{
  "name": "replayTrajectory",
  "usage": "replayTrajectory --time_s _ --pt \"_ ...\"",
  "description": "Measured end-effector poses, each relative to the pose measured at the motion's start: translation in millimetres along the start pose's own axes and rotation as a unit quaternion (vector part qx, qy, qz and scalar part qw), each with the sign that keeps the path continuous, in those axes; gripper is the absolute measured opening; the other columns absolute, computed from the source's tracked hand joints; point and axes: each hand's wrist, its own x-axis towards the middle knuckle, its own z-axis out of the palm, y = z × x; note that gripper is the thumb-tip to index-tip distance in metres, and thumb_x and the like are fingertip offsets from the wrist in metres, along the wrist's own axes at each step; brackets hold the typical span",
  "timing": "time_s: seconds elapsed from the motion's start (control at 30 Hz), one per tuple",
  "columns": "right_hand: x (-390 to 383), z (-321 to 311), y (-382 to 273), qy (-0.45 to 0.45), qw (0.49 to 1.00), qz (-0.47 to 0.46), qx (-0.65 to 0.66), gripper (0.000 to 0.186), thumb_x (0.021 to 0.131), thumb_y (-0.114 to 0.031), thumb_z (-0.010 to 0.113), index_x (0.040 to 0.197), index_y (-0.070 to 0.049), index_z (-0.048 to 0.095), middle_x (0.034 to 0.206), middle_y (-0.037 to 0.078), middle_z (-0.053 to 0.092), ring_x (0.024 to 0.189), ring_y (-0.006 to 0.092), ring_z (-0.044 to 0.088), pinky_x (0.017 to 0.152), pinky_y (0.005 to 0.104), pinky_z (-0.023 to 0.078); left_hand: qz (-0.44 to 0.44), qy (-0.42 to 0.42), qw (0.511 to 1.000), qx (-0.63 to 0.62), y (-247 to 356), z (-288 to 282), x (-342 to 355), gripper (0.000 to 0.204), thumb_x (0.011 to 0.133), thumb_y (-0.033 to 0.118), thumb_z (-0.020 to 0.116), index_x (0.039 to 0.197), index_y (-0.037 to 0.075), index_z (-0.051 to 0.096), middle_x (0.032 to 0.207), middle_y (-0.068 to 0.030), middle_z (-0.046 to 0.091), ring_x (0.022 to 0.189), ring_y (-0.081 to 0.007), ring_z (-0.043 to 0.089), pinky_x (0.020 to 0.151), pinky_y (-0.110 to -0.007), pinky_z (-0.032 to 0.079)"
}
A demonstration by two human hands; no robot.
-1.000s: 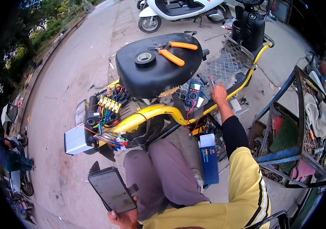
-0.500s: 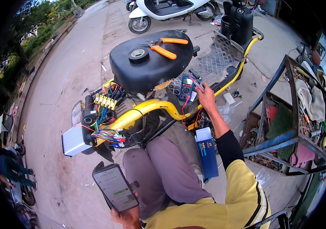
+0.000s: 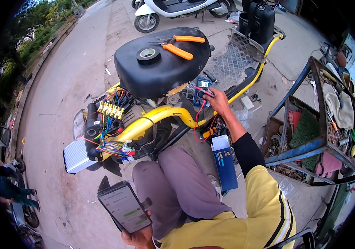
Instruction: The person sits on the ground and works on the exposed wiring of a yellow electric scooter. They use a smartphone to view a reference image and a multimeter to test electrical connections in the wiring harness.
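My left hand point(image 3: 138, 237) holds a smartphone point(image 3: 124, 206) with a lit screen low in the view, beside my knee. My right hand point(image 3: 217, 101) reaches forward to a blue multimeter point(image 3: 201, 89) on the yellow frame point(image 3: 160, 117) of an opened electric scooter, fingers on its dial and red lead. On the black seat point(image 3: 165, 66) lie orange-handled pliers point(image 3: 180, 45) and a roll of black tape point(image 3: 148, 55). Bundles of coloured wires point(image 3: 113, 137) and a silver controller box point(image 3: 75, 155) hang at the scooter's left side.
A blue and white carton point(image 3: 224, 164) stands by my right knee. A blue metal rack point(image 3: 314, 143) with tools and rags stands at the right. A white scooter point(image 3: 177, 9) is parked behind. Another person point(image 3: 13, 193) stands at the far left on the concrete ground.
The view has shifted a little. My right hand stays at the multimeter, settling on its dial. The phone in my left hand has stayed low at the left.
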Motion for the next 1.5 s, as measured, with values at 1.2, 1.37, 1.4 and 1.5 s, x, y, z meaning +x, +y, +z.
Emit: replayTrajectory --time_s 1.2,1.37,1.4,1.5 --pt "26.6 5.9 27.4 -0.053 0.993 -0.049 0.095 0.052 0.080 -0.019 0.088 0.125 0.001 0.071 0.100 0.020 0.076 0.091 0.0247 0.071 0.084 0.0394 0.053 -0.152 -0.003 0.988 -0.029 -1.3 54.5 20.9 0.085 0.094 0.047 0.063 0.163 0.010 0.029 0.155 -0.0269 0.045 0.133 -0.0445 0.055 0.099 -0.065 0.051" --pt "27.5 4.5 24.2 -0.071 0.994 -0.016 0.079 0.051 0.080 -0.021 0.088 0.124 0.000 0.071 0.097 0.017 0.075 0.087 0.0221 0.069 0.081 0.0391 0.053 -0.168 -0.015 0.985 -0.037 -2.1 57.5 25.9 0.086 0.094 0.047 0.064 0.164 0.011 0.028 0.156 -0.0274 0.044 0.134 -0.0447 0.054 0.100 -0.065 0.051" --pt "27.3 2.8 22.5 -0.075 0.994 -0.012 0.081 0.051 0.080 -0.021 0.088 0.123 0.001 0.071 0.096 0.017 0.075 0.086 0.0213 0.068 0.081 0.0387 0.053 -0.170 -0.016 0.985 -0.038 -2.0 58.1 26.1 0.087 0.094 0.047 0.064 0.164 0.011 0.028 0.156 -0.0274 0.044 0.134 -0.0448 0.053 0.100 -0.065 0.051" --pt "22.0 -0.1 20.4 -0.055 0.992 -0.026 0.112 0.047 0.083 -0.026 0.087 0.118 0.001 0.071 0.092 0.015 0.073 0.083 0.0186 0.065 0.078 0.0378 0.052 -0.176 -0.020 0.983 -0.043 -3.4 59.3 30.3 0.088 0.093 0.046 0.065 0.164 0.011 0.028 0.156 -0.0277 0.043 0.135 -0.0449 0.053 0.100 -0.066 0.051"
